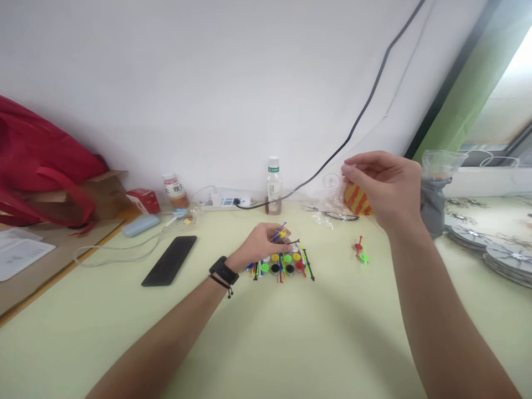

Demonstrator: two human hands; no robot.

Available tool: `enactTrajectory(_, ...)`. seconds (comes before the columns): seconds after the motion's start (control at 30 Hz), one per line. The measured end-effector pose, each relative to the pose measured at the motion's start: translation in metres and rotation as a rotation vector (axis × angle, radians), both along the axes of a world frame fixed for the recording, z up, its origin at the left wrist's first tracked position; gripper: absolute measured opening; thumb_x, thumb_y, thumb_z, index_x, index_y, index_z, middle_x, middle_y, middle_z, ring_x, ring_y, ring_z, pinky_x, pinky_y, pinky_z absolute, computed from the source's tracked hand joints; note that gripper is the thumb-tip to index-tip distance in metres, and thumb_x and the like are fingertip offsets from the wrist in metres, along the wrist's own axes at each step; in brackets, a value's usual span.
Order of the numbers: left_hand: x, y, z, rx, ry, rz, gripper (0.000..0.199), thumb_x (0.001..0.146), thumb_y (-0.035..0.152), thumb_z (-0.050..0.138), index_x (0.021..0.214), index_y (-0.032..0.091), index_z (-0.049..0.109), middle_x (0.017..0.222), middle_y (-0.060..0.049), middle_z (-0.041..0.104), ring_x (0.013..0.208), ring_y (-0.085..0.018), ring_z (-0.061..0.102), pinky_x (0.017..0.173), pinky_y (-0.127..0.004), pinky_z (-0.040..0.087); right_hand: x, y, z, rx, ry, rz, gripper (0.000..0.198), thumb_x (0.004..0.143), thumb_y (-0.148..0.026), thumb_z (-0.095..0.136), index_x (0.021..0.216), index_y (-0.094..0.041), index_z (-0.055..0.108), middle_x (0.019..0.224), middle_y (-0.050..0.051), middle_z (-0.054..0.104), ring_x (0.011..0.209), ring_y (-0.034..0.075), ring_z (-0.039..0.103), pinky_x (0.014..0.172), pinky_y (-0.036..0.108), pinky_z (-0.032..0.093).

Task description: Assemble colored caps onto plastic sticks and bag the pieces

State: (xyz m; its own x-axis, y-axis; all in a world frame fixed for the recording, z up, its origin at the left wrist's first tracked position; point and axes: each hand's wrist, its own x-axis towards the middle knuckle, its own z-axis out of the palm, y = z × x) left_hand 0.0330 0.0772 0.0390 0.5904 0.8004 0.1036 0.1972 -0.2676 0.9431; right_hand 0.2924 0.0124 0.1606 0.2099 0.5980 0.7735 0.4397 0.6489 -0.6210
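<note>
Resting low on pale green table (291,343): left hand (260,244), fingers pinched together on small yellow-and-blue stick piece (281,234), black band on wrist. Directly below and at 4 o'clock of that hand: cluster of coloured pegs and sticks (282,266), touching one another, yellow, green, black, red, blue. Raised well above table at 2 o'clock of cluster: right hand (386,185), fingertips drawn together; whether anything pinched between them, cannot tell. Behind right hand, partly hidden: red-and-yellow striped object (356,200) inside clear plastic wrap. Lying apart at 3 o'clock of cluster: red and green loose pieces (361,250), just beside each other. Hands well apart.

Black phone (169,260) flat at 9 o'clock of left hand. Clear bottle (273,185) upright at 12 o'clock of cluster, against wall. Small orange-capped bottle (175,190) at 10 o'clock, near white power strip (226,200). Black cable (366,105) running from strip up wall toward 1 o'clock. Red bag (37,160) far at 9 o'clock. Stacked patterned plates (494,246) at 3 o'clock edge.
</note>
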Motion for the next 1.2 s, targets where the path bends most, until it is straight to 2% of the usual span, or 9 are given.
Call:
enactTrajectory(0.17, 0.003, -0.004, 0.002, 0.128, 0.056, 0.001, 0.043, 0.069, 0.045, 0.089, 0.094, 0.014, 0.071, 0.086, -0.004, 0.070, 0.079, -0.019, 0.066, 0.075, -0.030, 0.052, -0.026, 0.000, -0.005, -0.010, -0.204, -0.049, 0.011, 0.086, -0.032, 0.074, 0.089, -0.022, 0.078, 0.078, 0.004, 0.075, 0.072, 0.020, 0.070, 0.069, 0.033, 0.058)
enactTrajectory(0.33, 0.004, -0.008, 0.006, 0.223, 0.082, 0.015, 0.039, 0.071, 0.047, 0.086, 0.085, 0.014, 0.069, 0.080, -0.002, 0.065, 0.074, -0.016, 0.059, 0.070, -0.027, 0.047, -0.031, 0.003, -0.013, -0.152, -0.482, -0.014, 0.017, 0.091, -0.031, 0.065, 0.088, -0.020, 0.077, 0.080, 0.006, 0.075, 0.073, 0.021, 0.067, 0.070, 0.035, 0.055)
enactTrajectory(0.47, 0.003, -0.008, 0.008, 0.227, 0.094, -0.003, 0.039, 0.073, 0.046, 0.084, 0.092, 0.014, 0.071, 0.084, -0.003, 0.066, 0.077, -0.018, 0.059, 0.069, -0.028, 0.046, -0.029, 0.004, -0.014, -0.232, -0.611, 0.032, 0.023, 0.096, -0.033, 0.057, 0.094, -0.022, 0.077, 0.090, 0.006, 0.077, 0.074, 0.021, 0.065, 0.069, 0.034, 0.052)
enactTrajectory(0.73, 0.002, -0.008, 0.008, 0.204, 0.094, -0.075, 0.038, 0.074, 0.039, 0.085, 0.101, 0.015, 0.073, 0.090, -0.005, 0.071, 0.083, -0.020, 0.064, 0.074, -0.029, 0.048, -0.028, 0.001, -0.016, -0.385, -0.809, 0.104, 0.022, 0.095, -0.032, 0.056, 0.090, -0.025, 0.076, 0.082, 0.003, 0.074, 0.065, 0.018, 0.060, 0.060, 0.029, 0.044)
enactTrajectory(0.87, 0.002, -0.009, 0.009, 0.195, 0.099, -0.078, 0.041, 0.073, 0.041, 0.086, 0.102, 0.015, 0.073, 0.092, -0.005, 0.073, 0.084, -0.021, 0.066, 0.075, -0.030, 0.049, -0.030, 0.000, -0.014, -0.406, -0.821, 0.113, 0.022, 0.097, -0.033, 0.055, 0.094, -0.026, 0.076, 0.087, 0.003, 0.075, 0.070, 0.018, 0.063, 0.063, 0.029, 0.043)
enactTrajectory(1.0, 0.002, -0.010, 0.011, 0.120, 0.035, -0.114, 0.040, 0.074, 0.042, 0.086, 0.101, 0.015, 0.073, 0.098, -0.007, 0.075, 0.090, -0.022, 0.069, 0.078, -0.031, 0.051, -0.029, -0.006, -0.008, -0.389, -0.775, 0.110, 0.036, 0.102, -0.045, 0.049, 0.087, -0.023, 0.073, 0.075, 0.002, 0.071, 0.060, 0.016, 0.058, 0.057, 0.029, 0.040)
enactTrajectory(1.07, 0.001, -0.011, 0.012, 0.083, 0.006, -0.105, 0.040, 0.074, 0.041, 0.087, 0.102, 0.015, 0.074, 0.100, -0.007, 0.075, 0.094, -0.024, 0.069, 0.082, -0.032, 0.052, -0.027, -0.009, -0.006, -0.417, -0.768, 0.151, 0.034, 0.100, -0.048, 0.052, 0.088, -0.024, 0.073, 0.076, 0.002, 0.070, 0.059, 0.015, 0.058, 0.056, 0.028, 0.040)
enactTrajectory(1.13, 0.001, -0.011, 0.013, 0.053, -0.007, -0.096, 0.042, 0.074, 0.040, 0.088, 0.105, 0.016, 0.074, 0.105, -0.009, 0.075, 0.101, -0.025, 0.070, 0.088, -0.034, 0.053, -0.025, -0.009, -0.006, -0.437, -0.776, 0.211, 0.027, 0.097, -0.044, 0.057, 0.088, -0.024, 0.073, 0.078, 0.002, 0.072, 0.063, 0.016, 0.061, 0.057, 0.028, 0.043)
enactTrajectory(1.2, 0.000, -0.011, 0.013, 0.007, -0.023, -0.104, 0.051, 0.071, 0.039, 0.090, 0.115, 0.018, 0.072, 0.113, -0.010, 0.075, 0.108, -0.027, 0.069, 0.093, -0.037, 0.053, -0.025, -0.007, -0.008, -0.376, -0.737, 0.202, 0.022, 0.096, -0.037, 0.057, 0.088, -0.023, 0.072, 0.081, 0.003, 0.073, 0.071, 0.018, 0.065, 0.064, 0.030, 0.047)
